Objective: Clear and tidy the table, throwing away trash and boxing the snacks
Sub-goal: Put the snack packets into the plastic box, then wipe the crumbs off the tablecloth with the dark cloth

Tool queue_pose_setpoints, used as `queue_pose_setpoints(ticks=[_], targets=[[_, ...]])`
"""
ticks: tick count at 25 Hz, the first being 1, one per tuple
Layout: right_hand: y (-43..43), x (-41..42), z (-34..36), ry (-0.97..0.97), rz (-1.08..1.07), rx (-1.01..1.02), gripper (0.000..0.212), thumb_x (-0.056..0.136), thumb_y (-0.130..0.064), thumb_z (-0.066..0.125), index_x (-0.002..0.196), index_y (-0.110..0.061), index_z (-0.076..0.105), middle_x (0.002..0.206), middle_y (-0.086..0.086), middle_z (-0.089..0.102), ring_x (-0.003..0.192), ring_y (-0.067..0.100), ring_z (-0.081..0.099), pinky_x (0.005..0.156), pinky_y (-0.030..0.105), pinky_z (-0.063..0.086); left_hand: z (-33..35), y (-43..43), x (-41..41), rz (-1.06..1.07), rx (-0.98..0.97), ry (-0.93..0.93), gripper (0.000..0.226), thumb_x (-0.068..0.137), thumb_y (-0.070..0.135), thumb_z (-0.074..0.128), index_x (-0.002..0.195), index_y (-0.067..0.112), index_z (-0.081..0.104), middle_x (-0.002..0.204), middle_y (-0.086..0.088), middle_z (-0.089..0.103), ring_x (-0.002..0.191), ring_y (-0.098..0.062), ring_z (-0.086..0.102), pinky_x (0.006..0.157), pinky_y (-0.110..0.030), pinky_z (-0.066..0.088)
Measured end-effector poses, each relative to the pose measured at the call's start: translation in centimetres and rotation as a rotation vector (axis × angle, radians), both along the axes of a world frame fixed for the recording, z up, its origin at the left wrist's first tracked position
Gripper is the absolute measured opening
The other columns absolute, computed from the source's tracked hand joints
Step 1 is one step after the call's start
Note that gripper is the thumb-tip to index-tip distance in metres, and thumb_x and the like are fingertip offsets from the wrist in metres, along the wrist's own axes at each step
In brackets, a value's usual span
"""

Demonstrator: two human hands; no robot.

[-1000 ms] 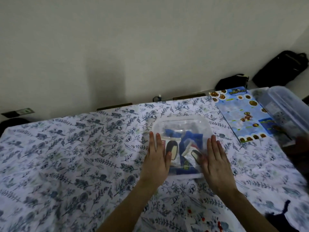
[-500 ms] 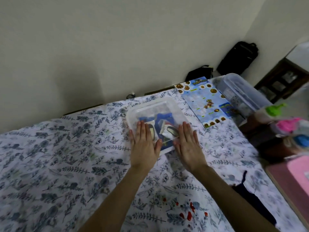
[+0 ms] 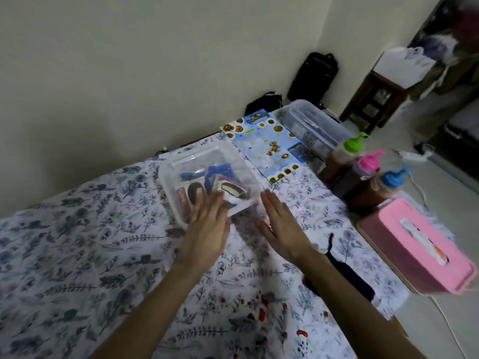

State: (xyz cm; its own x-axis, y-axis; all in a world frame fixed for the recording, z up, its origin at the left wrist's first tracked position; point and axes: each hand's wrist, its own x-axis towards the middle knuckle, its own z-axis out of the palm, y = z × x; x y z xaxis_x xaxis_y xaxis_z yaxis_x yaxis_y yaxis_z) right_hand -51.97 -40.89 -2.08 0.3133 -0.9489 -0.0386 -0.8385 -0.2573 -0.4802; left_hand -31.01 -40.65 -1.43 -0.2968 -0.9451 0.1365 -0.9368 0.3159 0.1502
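Note:
A clear plastic snack box (image 3: 168, 177) with a lid sits on the floral tablecloth (image 3: 77, 242), holding blue and white wrapped snacks (image 3: 228, 189). My left hand (image 3: 207, 226) lies flat with its fingertips on the box's near edge, fingers straight. My right hand (image 3: 281, 224) hovers flat just right of the box's near corner, off the lid, holding nothing.
A blue menu sheet (image 3: 272, 143) and a second clear lidded container (image 3: 311, 125) lie at the far right. Three sauce bottles with green (image 3: 344, 156), pink (image 3: 365, 172) and blue (image 3: 383, 190) caps stand beside a pink tissue box (image 3: 420, 244). Black bags (image 3: 313, 76) rest against the wall.
Both hands have slid back from the lid toward me; the right hand has come off the box. The view has swung right, bringing the bottles and tissue box into sight.

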Motion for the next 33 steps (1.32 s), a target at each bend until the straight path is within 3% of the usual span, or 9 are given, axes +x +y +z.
queue_pose_setpoints(ticks=[3, 5, 7, 9, 15, 19, 22, 26, 33], targets=[[8.8, -7.1, -2.8, 0.202, -0.145, -0.105, 0.062, 0.094, -0.044, 0.038, 0.147, -0.014, 0.028, 0.155, 0.01, 0.026, 0.146, 0.025, 0.007, 0.118, 0.048, 0.007, -3.4, 5.5, -2.6, -0.318, 0.086, 0.136, 0.032, 0.095, 0.026, 0.04, 0.115, 0.015, 0.062, 0.134, -0.006, 0.054, 0.133, -0.02, 0.04, 0.111, -0.043, 0.037], [13.4, -11.4, -4.2, 0.312, -0.258, 0.016, 0.071, 0.087, -0.059, 0.039, 0.147, -0.023, 0.027, 0.154, 0.013, 0.026, 0.145, 0.031, 0.011, 0.118, 0.05, 0.001, -5.2, 6.3, -3.8, -0.309, 0.187, 0.135, 0.032, 0.094, 0.029, 0.039, 0.113, 0.017, 0.06, 0.129, -0.005, 0.056, 0.129, -0.019, 0.039, 0.104, -0.041, 0.045], [15.7, -14.1, -4.8, 0.333, -0.307, 0.159, 0.079, 0.08, -0.069, 0.041, 0.148, -0.036, 0.016, 0.153, 0.013, 0.024, 0.14, 0.036, 0.022, 0.115, 0.054, 0.015, -6.5, 6.0, -5.1, -0.32, 0.247, 0.104, 0.032, 0.093, 0.029, 0.039, 0.112, 0.015, 0.06, 0.123, -0.007, 0.057, 0.123, -0.021, 0.041, 0.098, -0.042, 0.05], [16.1, -14.9, -5.0, 0.323, -0.303, 0.179, 0.077, 0.079, -0.066, 0.046, 0.146, -0.04, 0.017, 0.148, 0.014, 0.029, 0.131, 0.038, 0.034, 0.107, 0.054, 0.032, -6.9, 5.8, -6.3, -0.366, 0.31, 0.032, 0.028, 0.092, 0.026, 0.046, 0.113, 0.013, 0.059, 0.118, -0.008, 0.057, 0.118, -0.025, 0.047, 0.097, -0.043, 0.049], [15.5, -13.8, -4.7, 0.135, -0.446, 0.117, 0.061, 0.079, -0.035, 0.058, 0.136, -0.028, 0.04, 0.125, 0.018, 0.049, 0.11, 0.039, 0.049, 0.093, 0.049, 0.042, -5.0, 7.1, -6.3, -0.352, 0.35, 0.093, 0.03, 0.096, 0.024, 0.043, 0.121, 0.011, 0.055, 0.123, -0.006, 0.053, 0.12, -0.023, 0.047, 0.103, -0.036, 0.039], [16.4, -7.5, -2.4, -0.246, -0.442, -0.002, 0.058, 0.079, -0.042, 0.046, 0.131, -0.018, 0.048, 0.117, 0.015, 0.054, 0.101, 0.026, 0.053, 0.08, 0.035, 0.043, -3.9, 10.7, -0.5, -0.174, 0.322, 0.214, 0.034, 0.096, 0.028, 0.035, 0.12, 0.013, 0.055, 0.122, -0.004, 0.052, 0.116, -0.021, 0.049, 0.098, -0.034, 0.042], [17.4, 0.2, -1.2, -0.556, -0.265, 0.035, 0.048, 0.082, -0.039, 0.048, 0.129, -0.027, 0.047, 0.121, 0.008, 0.055, 0.104, 0.014, 0.054, 0.083, 0.028, 0.047, -3.4, 15.1, 4.7, 0.035, 0.329, 0.336, 0.036, 0.096, 0.03, 0.036, 0.119, 0.012, 0.057, 0.122, -0.005, 0.055, 0.111, -0.018, 0.053, 0.092, -0.033, 0.046], [20.1, 12.5, -1.9, -0.568, -0.007, 0.166, 0.047, 0.082, -0.039, 0.05, 0.127, -0.026, 0.046, 0.122, 0.011, 0.054, 0.104, 0.022, 0.057, 0.088, 0.035, 0.049, -3.5, 24.0, 13.9, 0.34, 0.293, 0.398, 0.041, 0.093, 0.034, 0.032, 0.116, 0.014, 0.06, 0.12, -0.002, 0.059, 0.11, -0.012, 0.049, 0.092, -0.032, 0.046], [24.8, 27.1, -4.3, -0.376, 0.027, 0.118, 0.046, 0.084, -0.019, 0.068, 0.127, -0.012, 0.053, 0.125, 0.016, 0.05, 0.108, 0.031, 0.055, 0.09, 0.046, 0.051, -3.2, 43.0, 26.4, 0.833, 0.244, 0.436, 0.051, 0.087, 0.038, 0.032, 0.116, 0.009, 0.061, 0.119, -0.012, 0.06, 0.108, -0.031, 0.058, 0.088, -0.041, 0.051]])
